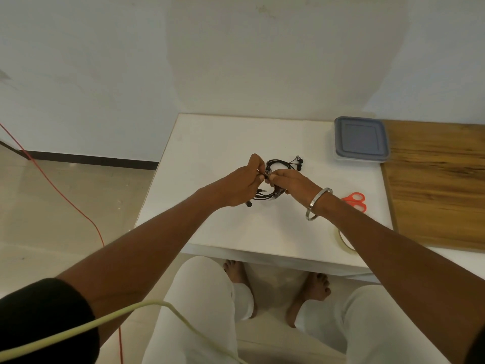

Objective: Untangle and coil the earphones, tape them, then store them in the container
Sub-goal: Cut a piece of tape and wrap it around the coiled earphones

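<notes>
Black earphones [278, 163] form a loose coil above the middle of the white table [215, 153], earbuds sticking out to the upper right and a plug end hanging below. My left hand [242, 183] pinches the cable on the coil's left side. Touching it from the right, my right hand [291, 182] pinches the same spot, a metal bangle on its wrist. A clear container with a grey-blue lid [360, 139] sits closed at the table's far right. The tape roll [345, 241] lies near the front right edge, partly hidden by my right forearm.
Orange-handled scissors [354, 200] lie right of my right wrist. A wooden board [435, 179] adjoins the table on the right. A red cord [65, 195] runs over the floor at left, and a pale cable [105, 321] crosses my lap.
</notes>
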{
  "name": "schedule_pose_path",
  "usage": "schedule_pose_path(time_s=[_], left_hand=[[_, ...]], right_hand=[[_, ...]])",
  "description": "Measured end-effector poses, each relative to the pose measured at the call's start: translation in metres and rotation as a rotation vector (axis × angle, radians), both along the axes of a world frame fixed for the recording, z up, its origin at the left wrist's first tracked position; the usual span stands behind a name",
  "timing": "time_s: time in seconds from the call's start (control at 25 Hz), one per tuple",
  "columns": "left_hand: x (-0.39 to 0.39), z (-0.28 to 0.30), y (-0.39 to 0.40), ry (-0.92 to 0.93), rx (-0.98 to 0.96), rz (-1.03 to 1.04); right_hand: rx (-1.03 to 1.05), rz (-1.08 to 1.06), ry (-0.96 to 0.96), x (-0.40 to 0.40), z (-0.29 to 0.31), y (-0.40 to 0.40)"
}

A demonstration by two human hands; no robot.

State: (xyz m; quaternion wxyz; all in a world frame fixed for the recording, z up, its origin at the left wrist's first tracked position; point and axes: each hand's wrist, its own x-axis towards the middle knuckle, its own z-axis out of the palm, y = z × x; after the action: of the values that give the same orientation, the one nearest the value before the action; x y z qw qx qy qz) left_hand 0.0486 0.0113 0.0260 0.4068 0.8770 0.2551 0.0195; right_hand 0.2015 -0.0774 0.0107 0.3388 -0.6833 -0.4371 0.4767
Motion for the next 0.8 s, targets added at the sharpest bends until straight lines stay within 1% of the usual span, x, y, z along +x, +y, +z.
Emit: schedule_pose_path(time_s=[0.08,0.28,0.4,0.52,0.72,0.8], left_hand=[[0.001,0.001,0.000,-0.006,-0.044,0.020],[0.000,0.001,0.001,-0.007,-0.124,0.041],[0.000,-0.003,0.002,0.037,-0.222,0.088],[0.001,-0.005,0.000,0.071,-0.307,0.134],[0.006,-0.008,-0.004,0.115,-0.389,0.215],[0.007,-0.009,-0.005,0.111,-0.427,0.233]], right_hand=[[0.038,0.012,-0.043,-0.001,-0.001,-0.001],[0.163,0.006,-0.229,-0.003,-0.005,-0.003],[0.303,0.028,-0.408,-0.002,-0.005,-0.007],[0.392,0.117,-0.602,-0.001,-0.006,-0.008],[0.427,0.265,-0.931,-0.002,-0.013,-0.008],[0.449,0.294,-1.010,-0.004,-0.012,-0.009]])
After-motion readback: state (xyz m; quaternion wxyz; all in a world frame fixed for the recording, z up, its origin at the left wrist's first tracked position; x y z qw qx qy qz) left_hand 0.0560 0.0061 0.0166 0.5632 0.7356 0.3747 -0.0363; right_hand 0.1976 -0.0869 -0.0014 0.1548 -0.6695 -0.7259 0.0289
